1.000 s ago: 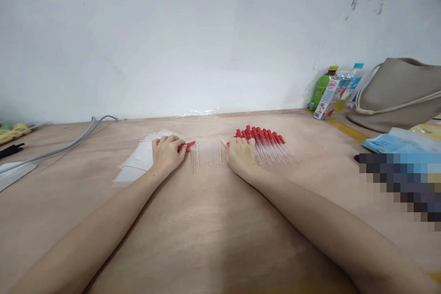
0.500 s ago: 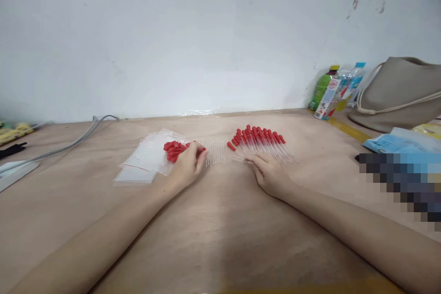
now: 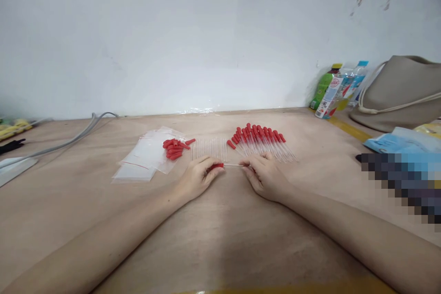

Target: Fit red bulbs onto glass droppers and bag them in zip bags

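Between finger and thumb, my left hand (image 3: pixel 201 175) pinches a red rubber bulb (image 3: pixel 217 165). My right hand (image 3: pixel 263 175) is closed on a thin clear glass tube (image 3: pixel 232 165), whose near end meets the bulb's mouth; how far it sits inside I cannot tell. Just beyond lies a row of bare glass tubes (image 3: pixel 209 148). To the left, a pile of red bulbs (image 3: pixel 174 149) rests on clear plastic bags (image 3: pixel 139 158). Behind my right hand, several droppers with red bulbs (image 3: pixel 263 134) lie side by side in a fan.
Drink bottles (image 3: pixel 325 89) and a grey-beige drawstring bag (image 3: pixel 396 92) stand at the back right, with blue packaging (image 3: pixel 399 142) in front. A grey cable (image 3: pixel 74 140) crosses the left side of the wooden table (image 3: pixel 193 243). A white wall closes off the back.
My left hand has come from the bulb pile toward the right and nearer, bringing a red bulb to the tube. The tube in my right hand now points level to the left.
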Motion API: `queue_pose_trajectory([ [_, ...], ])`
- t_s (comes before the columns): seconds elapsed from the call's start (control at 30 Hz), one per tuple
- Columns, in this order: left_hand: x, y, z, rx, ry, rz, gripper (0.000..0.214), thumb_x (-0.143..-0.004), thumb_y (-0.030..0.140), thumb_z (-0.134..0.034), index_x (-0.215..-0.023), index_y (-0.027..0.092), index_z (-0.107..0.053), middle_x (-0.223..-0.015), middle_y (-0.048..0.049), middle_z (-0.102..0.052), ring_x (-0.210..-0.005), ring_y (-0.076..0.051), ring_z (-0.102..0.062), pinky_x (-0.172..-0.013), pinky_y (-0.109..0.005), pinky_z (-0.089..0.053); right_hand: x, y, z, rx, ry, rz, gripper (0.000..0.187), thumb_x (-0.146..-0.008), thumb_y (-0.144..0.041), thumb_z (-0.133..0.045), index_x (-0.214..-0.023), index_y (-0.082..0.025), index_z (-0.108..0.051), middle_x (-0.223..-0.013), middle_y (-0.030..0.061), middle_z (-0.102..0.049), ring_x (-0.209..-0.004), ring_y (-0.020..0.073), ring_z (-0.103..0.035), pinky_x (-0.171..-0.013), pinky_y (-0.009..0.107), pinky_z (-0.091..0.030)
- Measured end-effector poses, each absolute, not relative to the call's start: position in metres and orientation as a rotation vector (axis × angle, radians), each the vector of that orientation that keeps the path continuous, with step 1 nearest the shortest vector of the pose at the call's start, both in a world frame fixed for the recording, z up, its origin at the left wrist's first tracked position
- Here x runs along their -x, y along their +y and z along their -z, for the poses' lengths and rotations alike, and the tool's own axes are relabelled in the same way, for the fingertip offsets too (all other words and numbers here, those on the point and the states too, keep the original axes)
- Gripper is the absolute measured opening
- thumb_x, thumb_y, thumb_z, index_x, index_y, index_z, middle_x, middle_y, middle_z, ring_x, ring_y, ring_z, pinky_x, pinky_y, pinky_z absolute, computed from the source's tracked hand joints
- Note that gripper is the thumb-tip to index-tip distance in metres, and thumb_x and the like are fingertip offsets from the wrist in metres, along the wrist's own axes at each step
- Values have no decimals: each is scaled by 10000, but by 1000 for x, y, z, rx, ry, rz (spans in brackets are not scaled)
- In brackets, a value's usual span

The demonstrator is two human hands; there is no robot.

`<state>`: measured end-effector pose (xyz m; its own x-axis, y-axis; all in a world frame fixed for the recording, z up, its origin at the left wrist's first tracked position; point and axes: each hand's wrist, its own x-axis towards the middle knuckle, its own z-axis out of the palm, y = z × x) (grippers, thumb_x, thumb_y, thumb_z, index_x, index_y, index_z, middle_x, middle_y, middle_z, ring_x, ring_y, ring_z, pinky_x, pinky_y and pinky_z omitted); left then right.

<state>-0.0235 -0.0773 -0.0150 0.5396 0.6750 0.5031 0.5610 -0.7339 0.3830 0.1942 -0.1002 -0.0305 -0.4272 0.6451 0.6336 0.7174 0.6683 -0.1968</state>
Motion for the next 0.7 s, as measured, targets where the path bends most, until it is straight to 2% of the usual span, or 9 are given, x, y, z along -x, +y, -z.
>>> queue_pose_trajectory([
  [0.27, 25, -79, 17, -2613, 917, -986, 187, -874, 268, -453, -952, 184, -601, -865, -34, -642, -773, -134, -586, -696, -250, -461, -197, -95, 32, 929, -2227, -17, 189, -883, -230, -398, -888, -177, -579, -748, 14, -620, -646, 112, -512, -664, 276, -296],
  [0.47, 27, -79, 21, -2681, 795, -880, 211, -887, 270, -423, -929, 181, -609, -858, -46, -639, -792, -140, -587, -719, -253, -459, -202, -89, 34, 908, -2297, -90, 172, -862, -223, -442, -868, -195, -612, -746, 6, -629, -648, 113, -528, -657, 277, -298],
  [0.7, 26, -79, 22, -2715, 819, -791, 195, -884, 273, -434, -898, 173, -600, -818, -33, -620, -769, -133, -571, -706, -233, -434, -201, -94, 30, 938, -2352, 143, 193, -845, -177, -439, -872, -198, -629, -761, 11, -632, -657, 117, -517, -642, 287, -250],
])
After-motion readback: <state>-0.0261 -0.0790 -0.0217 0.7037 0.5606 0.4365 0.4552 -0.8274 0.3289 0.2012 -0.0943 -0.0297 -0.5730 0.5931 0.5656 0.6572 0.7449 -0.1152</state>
